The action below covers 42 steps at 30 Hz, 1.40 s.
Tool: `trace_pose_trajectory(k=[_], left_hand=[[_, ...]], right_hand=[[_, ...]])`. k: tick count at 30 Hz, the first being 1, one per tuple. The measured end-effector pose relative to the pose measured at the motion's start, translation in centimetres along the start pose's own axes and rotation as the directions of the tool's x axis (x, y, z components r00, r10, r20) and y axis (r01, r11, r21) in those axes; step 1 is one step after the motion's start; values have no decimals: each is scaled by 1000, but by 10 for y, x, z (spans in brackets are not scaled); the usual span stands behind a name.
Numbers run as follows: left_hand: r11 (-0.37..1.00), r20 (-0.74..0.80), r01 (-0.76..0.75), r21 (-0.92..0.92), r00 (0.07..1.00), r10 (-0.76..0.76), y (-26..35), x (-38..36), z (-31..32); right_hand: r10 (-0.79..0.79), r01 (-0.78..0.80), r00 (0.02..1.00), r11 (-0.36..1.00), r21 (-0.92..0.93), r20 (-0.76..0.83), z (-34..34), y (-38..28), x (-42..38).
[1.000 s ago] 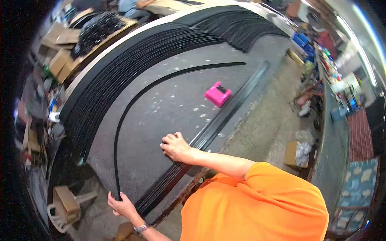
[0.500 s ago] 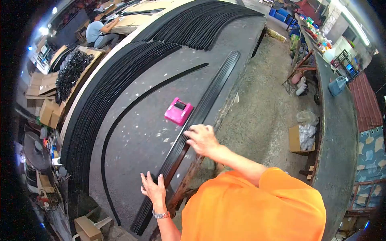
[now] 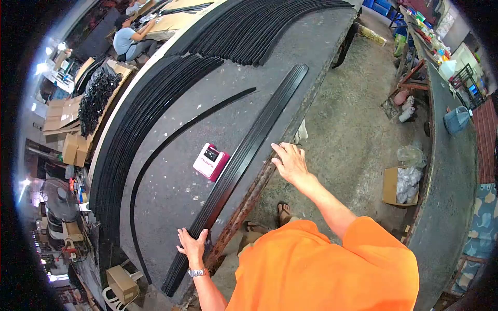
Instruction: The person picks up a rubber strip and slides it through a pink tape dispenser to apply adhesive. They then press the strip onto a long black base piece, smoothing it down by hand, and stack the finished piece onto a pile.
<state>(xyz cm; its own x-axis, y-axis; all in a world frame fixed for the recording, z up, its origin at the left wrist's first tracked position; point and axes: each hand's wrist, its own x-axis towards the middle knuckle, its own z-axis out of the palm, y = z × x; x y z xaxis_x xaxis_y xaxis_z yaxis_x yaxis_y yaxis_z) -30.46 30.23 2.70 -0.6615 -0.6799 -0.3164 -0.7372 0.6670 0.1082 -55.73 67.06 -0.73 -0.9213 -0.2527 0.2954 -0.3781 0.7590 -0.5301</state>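
Observation:
A bundle of long, straight black strips (image 3: pixel 243 158) lies lengthwise along the near side of the dark table. My left hand (image 3: pixel 193 245) rests across the lower part of this bundle, thumb and fingers apart. My right hand (image 3: pixel 289 161) is off the strips, at the table's edge, with its fingers apart and nothing in them. Against the far side of the bundle sits a small pink-and-white box (image 3: pixel 211 162) with a dark patch on top. Beyond it, a single curved black strip (image 3: pixel 171 138) lies by itself.
Many curved black strips (image 3: pixel 136 116) lie side by side along the table's far edge, with a second stack (image 3: pixel 249 31) further up. A person (image 3: pixel 130 39) sits at the upper left. On the right stand another long table (image 3: pixel 443 171) and a carton (image 3: pixel 390 186) on the floor.
My right hand has come off the strips and moved right to the table's edge. My left hand stays on the bundle. The camera view has shifted, and the pink box now shows a white face.

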Motion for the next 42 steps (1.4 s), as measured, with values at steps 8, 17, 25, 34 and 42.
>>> trace_pose_trajectory(k=[8,17,25,34,42], left_hand=[[1000,98,30,2,995,-30,13,6,-15],[988,259,70,138,960,-105,37,22,-39],[963,350,172,208,906,-237,50,59,-56],[919,384,247,309,851,-358,98,71,-20],[890,453,227,395,795,-404,105,79,-24]], right_hand=[[-26,26,999,1000,-15,24,16,1,42],[-126,136,988,985,-109,93,18,22,46],[-212,223,965,973,-57,151,0,29,59],[-175,185,981,970,-155,78,-69,154,186],[16,-52,993,951,-306,-118,-100,297,330]])
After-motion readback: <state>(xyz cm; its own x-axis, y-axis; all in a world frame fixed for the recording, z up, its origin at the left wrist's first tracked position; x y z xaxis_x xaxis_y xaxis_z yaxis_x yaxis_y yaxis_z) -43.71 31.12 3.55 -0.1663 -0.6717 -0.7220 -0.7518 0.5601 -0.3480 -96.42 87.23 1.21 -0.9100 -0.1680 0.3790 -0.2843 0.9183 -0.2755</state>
